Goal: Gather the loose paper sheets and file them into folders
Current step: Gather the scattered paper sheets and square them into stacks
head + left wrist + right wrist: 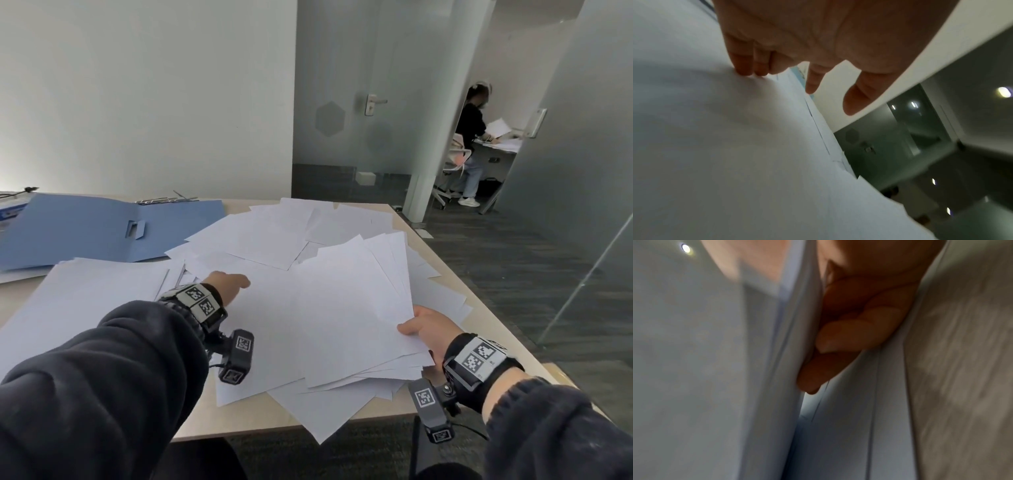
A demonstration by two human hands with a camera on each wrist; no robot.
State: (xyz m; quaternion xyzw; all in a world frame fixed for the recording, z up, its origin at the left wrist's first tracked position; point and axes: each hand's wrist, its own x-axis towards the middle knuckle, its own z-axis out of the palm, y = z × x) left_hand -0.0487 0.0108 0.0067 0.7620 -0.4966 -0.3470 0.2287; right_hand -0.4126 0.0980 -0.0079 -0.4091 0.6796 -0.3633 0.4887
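Note:
Many loose white paper sheets (260, 240) lie scattered over a beige table (486, 329). My right hand (424, 325) pinches the near right corner of a lifted bundle of sheets (346, 315), thumb on top; the right wrist view shows its fingers (840, 340) curled under that bundle (760, 369). My left hand (227, 286) reaches over the spread with straight fingers, and in the left wrist view its fingertips (744, 68) touch a white sheet (725, 146). An open blue folder (102, 229) lies flat at the back left.
A stack of white sheets (85, 294) lies under my left forearm. Some sheets overhang the table's near edge (322, 431). Glass partitions and a door (370, 102) stand beyond the table; another person works at a far desk (472, 144). Dark carpet floor (513, 267) on the right.

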